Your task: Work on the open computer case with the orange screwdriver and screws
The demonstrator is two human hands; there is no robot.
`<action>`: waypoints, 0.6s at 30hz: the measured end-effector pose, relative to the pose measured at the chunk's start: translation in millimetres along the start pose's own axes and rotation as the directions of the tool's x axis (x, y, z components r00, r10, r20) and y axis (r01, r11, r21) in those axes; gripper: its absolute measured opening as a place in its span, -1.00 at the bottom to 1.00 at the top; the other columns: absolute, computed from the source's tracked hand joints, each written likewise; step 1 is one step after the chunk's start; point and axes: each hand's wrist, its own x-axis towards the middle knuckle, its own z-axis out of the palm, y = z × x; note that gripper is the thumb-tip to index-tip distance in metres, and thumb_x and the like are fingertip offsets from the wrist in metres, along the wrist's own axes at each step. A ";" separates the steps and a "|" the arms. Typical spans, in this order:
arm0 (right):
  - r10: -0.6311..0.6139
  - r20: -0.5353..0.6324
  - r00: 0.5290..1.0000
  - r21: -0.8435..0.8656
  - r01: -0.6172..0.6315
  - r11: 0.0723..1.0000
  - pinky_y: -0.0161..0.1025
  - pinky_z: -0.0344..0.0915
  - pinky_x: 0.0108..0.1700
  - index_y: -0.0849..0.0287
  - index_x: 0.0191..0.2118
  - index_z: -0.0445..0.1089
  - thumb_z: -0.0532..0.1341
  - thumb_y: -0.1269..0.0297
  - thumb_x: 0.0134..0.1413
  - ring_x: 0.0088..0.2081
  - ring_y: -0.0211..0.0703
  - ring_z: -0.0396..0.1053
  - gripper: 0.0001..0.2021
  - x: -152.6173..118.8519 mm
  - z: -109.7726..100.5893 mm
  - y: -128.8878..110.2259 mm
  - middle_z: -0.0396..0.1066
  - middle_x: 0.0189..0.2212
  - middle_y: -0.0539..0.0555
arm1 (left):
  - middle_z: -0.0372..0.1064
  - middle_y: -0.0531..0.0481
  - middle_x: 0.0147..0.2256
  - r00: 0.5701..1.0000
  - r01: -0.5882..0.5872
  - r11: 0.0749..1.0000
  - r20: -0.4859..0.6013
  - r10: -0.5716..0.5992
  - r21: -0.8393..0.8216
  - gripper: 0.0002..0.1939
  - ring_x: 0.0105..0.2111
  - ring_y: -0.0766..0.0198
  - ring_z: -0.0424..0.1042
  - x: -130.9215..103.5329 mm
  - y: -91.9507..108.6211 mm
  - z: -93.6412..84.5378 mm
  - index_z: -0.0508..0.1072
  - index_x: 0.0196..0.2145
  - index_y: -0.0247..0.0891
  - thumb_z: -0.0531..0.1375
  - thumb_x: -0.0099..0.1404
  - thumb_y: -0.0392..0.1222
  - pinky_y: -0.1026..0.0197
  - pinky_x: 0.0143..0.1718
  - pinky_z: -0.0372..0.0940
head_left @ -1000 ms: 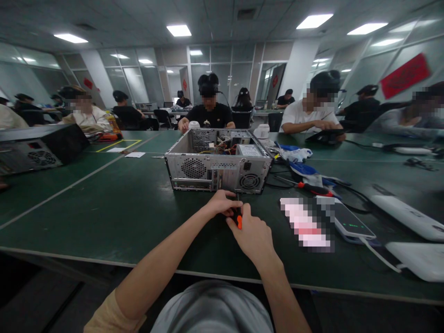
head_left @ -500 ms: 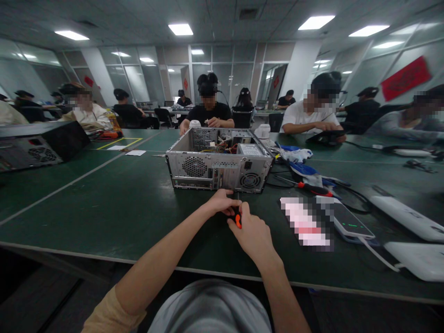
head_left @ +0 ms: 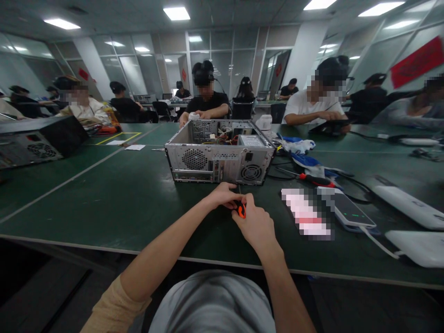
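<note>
The right hand [head_left: 255, 222] curls around a tool with an orange and black handle [head_left: 242, 210], between the near edge of the green tabletop [head_left: 104, 208] and a big silver metal computer case with an open top [head_left: 222, 164]. The left hand [head_left: 224, 196] bends its fingers by the handle; I cannot tell if they pinch it. The big case sits just past both hands and hides part of the tabletop's far edge. To its right are blue and white cloth gloves [head_left: 301, 147] and a red and black screwdriver [head_left: 317, 180]. A flat, blurred pink thing [head_left: 305, 215] lies near the right hand, beside a white box with a white cord [head_left: 350, 210]. On the left, a black computer case [head_left: 48, 143] stands toward the far edge.
</note>
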 end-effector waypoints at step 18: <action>-0.018 0.041 0.999 -0.013 0.019 1.000 -0.20 0.18 -0.28 0.08 -0.02 0.13 0.11 0.12 0.23 -0.19 0.13 0.51 -0.73 -0.6 -4.8 -1.9 0.48 -0.27 0.16 | 0.52 -0.08 -0.42 0.999 0.001 0.999 -0.034 0.000 0.038 0.02 -0.62 0.39 0.39 4.2 -3.1 2.2 -0.06 0.40 -0.44 0.35 0.12 -0.27 0.41 -0.65 0.16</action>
